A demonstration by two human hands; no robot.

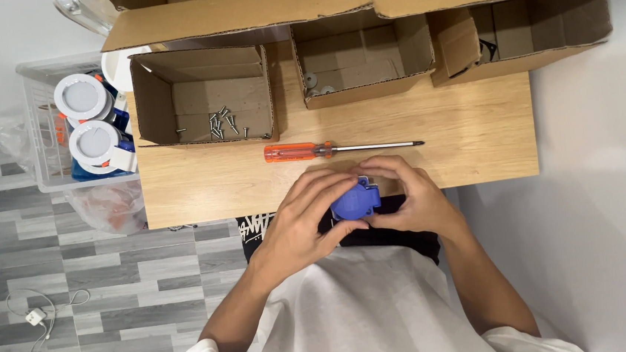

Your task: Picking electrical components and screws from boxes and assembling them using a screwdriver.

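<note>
Three open brown cardboard boxes stand along the table's far edge: left [202,95], middle [363,56], right [521,33]. A larger brown carton [240,10] lies beyond them.

The person wears a loose white short-sleeved shirt whose sleeves end above the elbows, leaving both forearms bare down to the left hand [303,221] and right hand [413,196], with dark black trousers bearing a white printed mark showing beneath.
</note>
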